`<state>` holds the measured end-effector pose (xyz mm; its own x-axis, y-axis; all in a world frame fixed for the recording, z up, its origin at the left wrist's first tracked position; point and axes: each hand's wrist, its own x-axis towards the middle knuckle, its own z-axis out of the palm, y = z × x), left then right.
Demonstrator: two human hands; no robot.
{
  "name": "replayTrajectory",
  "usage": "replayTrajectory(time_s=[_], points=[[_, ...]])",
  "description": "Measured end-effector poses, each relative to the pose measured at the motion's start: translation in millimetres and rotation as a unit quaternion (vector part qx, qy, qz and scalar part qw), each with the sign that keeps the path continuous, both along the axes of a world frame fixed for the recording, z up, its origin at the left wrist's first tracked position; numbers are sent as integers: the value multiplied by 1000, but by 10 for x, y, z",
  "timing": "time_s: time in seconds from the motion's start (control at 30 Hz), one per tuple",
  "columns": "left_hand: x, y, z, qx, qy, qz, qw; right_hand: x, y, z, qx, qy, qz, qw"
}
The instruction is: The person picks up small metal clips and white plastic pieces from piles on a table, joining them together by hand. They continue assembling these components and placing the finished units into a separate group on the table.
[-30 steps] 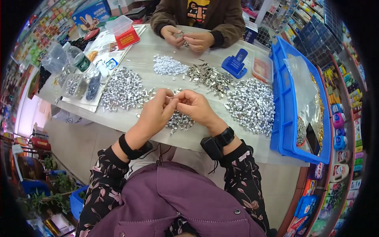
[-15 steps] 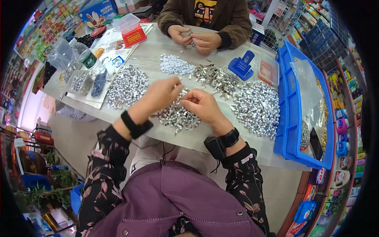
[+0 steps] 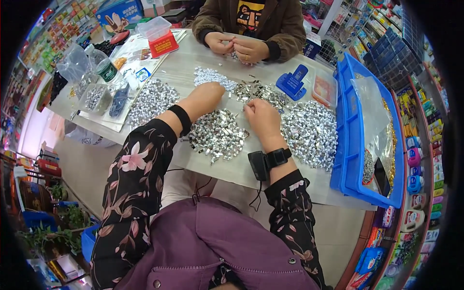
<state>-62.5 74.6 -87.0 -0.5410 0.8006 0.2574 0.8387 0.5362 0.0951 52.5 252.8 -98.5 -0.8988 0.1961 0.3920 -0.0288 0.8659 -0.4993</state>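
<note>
My left hand [image 3: 207, 98] is curled, back up, at the near edge of a heap of small white pieces [image 3: 208, 75]. Its fingertips are tucked out of sight, so anything in them is hidden. My right hand [image 3: 263, 117] has thumb and forefinger drawn together beside a heap of small shiny metal clips [image 3: 263, 92]; whatever they pinch is too small to name. Between my wrists lies a mixed pile of silver and white pieces [image 3: 217, 135]. Larger piles of similar silver-white pieces spread to the left [image 3: 153, 102] and right [image 3: 310, 133].
Across the table another person's hands [image 3: 237, 47] are at small pieces. A blue punch-like device [image 3: 292, 83] stands by a clear lidded box [image 3: 324, 90]. On the right is a blue plastic crate [image 3: 342, 159]; on the left, a plastic bottle [image 3: 104, 67] and a small tub [image 3: 94, 98].
My hands have moved apart from above the middle pile. The left went forward to the white pieces, the right shifted right toward the metal clips, uncovering the middle pile.
</note>
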Motion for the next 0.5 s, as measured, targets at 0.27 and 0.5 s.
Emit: replayTrajectory(time_s=[0.27,0.5], points=[[289,-143,523,173,-283,95,939,89,24,95,-266,-7,82,960],[883,-436,373,409,-647,95,636,247,-346,260,-523,-50,272,806]])
